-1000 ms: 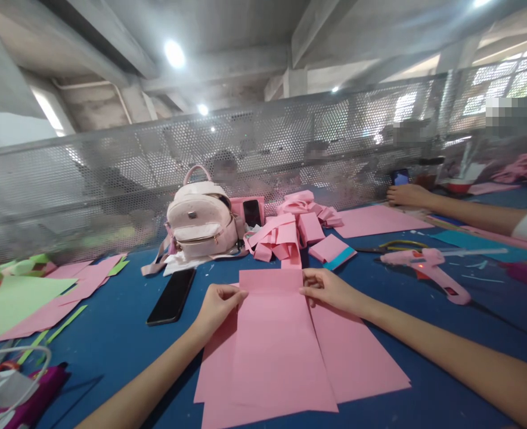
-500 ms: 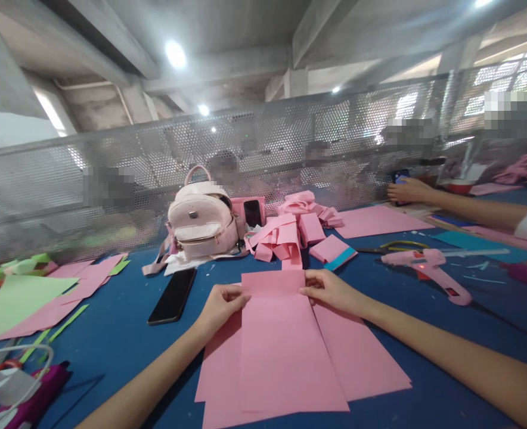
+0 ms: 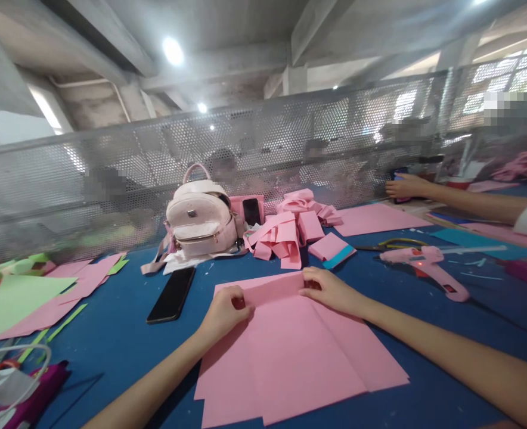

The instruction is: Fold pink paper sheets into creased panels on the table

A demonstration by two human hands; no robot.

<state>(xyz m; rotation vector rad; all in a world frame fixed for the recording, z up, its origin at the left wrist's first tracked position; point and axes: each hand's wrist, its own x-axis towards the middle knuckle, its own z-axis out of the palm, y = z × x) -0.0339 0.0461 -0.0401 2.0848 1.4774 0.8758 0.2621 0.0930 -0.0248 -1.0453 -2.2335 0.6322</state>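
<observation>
Several overlapping pink paper sheets [image 3: 308, 357] lie on the table in front of me, the top one turned at a slant with a crease near its far edge. My left hand [image 3: 225, 313] is curled at that sheet's upper left, its thumb resting at the edge and its fingertips partly hidden. At the upper right, my right hand [image 3: 330, 290] pinches the far edge between thumb and fingers. A black phone [image 3: 171, 296] lies left of my left hand. Beyond my hands sits a pile of folded pink paper strips [image 3: 285, 235].
A pale backpack [image 3: 201, 220] stands against the perforated metal screen [image 3: 263, 137]. To the right lie a pink glue gun [image 3: 428, 265] with its cord and scissors [image 3: 397, 245]. Green paper [image 3: 26, 304] and a white charger [image 3: 6, 387] are left. A co-worker's hand [image 3: 406, 186] holds a phone at right.
The top pink sheet has turned, its near end swinging to the right and its far edge now slanting. My left hand has shifted slightly right and its thumb is farther from its fingers.
</observation>
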